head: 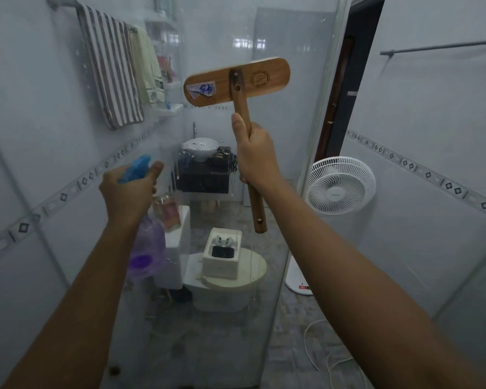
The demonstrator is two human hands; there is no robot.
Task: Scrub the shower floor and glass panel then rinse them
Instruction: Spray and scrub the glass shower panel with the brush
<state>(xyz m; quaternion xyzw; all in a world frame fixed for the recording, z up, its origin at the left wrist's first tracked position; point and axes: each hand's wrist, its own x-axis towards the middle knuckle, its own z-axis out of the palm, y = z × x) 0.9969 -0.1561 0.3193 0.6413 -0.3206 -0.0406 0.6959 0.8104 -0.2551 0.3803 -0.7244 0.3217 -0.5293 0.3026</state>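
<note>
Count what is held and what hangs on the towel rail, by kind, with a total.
Scrub brush, in the right hand: 1
Spray bottle, in the left hand: 1
Towels on the rail: 2, a striped towel and a pale towel
Total: 4

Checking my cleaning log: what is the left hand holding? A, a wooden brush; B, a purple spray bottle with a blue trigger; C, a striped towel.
B: the left hand grips the translucent purple spray bottle by its blue trigger head; the right hand holds the flat-headed wooden brush.
</note>
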